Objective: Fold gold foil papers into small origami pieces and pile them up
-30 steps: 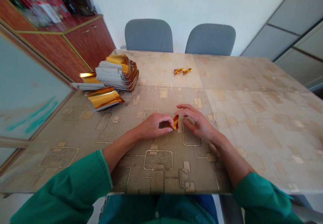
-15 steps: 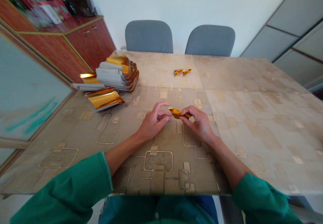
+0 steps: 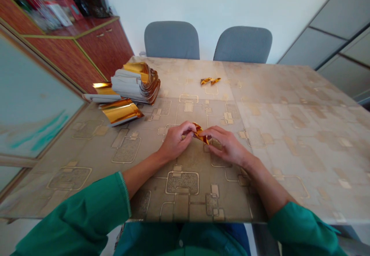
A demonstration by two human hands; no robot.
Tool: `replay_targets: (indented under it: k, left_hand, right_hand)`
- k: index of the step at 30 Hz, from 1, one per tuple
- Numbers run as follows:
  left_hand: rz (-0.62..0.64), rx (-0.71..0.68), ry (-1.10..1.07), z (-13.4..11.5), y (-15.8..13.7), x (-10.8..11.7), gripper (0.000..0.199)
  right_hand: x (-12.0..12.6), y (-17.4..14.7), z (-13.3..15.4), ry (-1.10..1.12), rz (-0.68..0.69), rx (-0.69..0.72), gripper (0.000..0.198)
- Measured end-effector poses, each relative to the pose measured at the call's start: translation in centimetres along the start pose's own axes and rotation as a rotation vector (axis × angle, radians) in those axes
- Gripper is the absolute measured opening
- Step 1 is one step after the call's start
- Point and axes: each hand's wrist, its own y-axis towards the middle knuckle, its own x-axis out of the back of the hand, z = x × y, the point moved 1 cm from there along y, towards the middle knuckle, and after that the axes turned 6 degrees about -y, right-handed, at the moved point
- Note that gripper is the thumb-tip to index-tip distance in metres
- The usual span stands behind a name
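A small folded piece of gold foil paper (image 3: 199, 133) is held just over the table in front of me. My left hand (image 3: 177, 139) pinches its upper left end between thumb and fingers. At the lower right end is my right hand (image 3: 227, 143), its fingertips on top of the foil and its thumb just below, around that end. Farther back lie two small folded gold foil pieces (image 3: 210, 81), side by side. To the left stands a thick stack of gold foil paper (image 3: 131, 82) with white backs, and a curled gold sheet (image 3: 123, 111) rests at its near side.
The table (image 3: 277, 133) has a patterned beige cloth. Two grey chairs (image 3: 172, 40) stand behind its far edge, against a white wall. At the back left is a reddish wooden cabinet (image 3: 101, 46) with bags and bottles on it.
My left hand has closed onto the foil's left end, where it was open beside it before. The foil has tilted, and my right hand's fingers have shifted along its right end.
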Motion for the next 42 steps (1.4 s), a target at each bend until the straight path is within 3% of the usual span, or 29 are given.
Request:
replay_targets:
  k: [6, 11, 15, 22, 27, 34, 42]
  left_hand:
    - [0.171, -0.022, -0.104, -0.5, 0.0, -0.2, 0.013]
    - [0.303, 0.15, -0.421, -0.3, -0.3, -0.8, 0.023]
    - [0.3, 0.19, -0.584, -0.1, -0.4, -1.3, 0.017]
    - [0.275, 0.15, -0.54, -0.3, -0.2, -0.8, 0.011]
    - [0.35, 0.095, -0.544, -0.2, -0.3, -0.7, 0.013]
    - [0.298, 0.007, -0.413, -0.2, 0.0, -0.5, 0.009]
    - [0.318, 0.061, -0.437, 0.2, -0.1, -0.3, 0.011]
  right_hand:
    - [0.1, 0.0, -0.3, -0.024, -0.061, 0.007, 0.011]
    - [0.2, 0.0, -0.1, -0.065, -0.104, -0.01, 0.011]
    - [0.3, 0.0, 0.0, -0.078, -0.102, -0.01, 0.01]
    - [0.6, -0.2, 0.2, 0.07, -0.028, -0.013, 0.014]
    - [0.8, -0.1, 0.3, 0.061, -0.021, -0.01, 0.013]
    - [1.0, -0.1, 0.7, 0.071, 0.036, 0.009, 0.015]
    - [1.2, -0.5, 0.0, 0.054, 0.051, 0.019, 0.007]
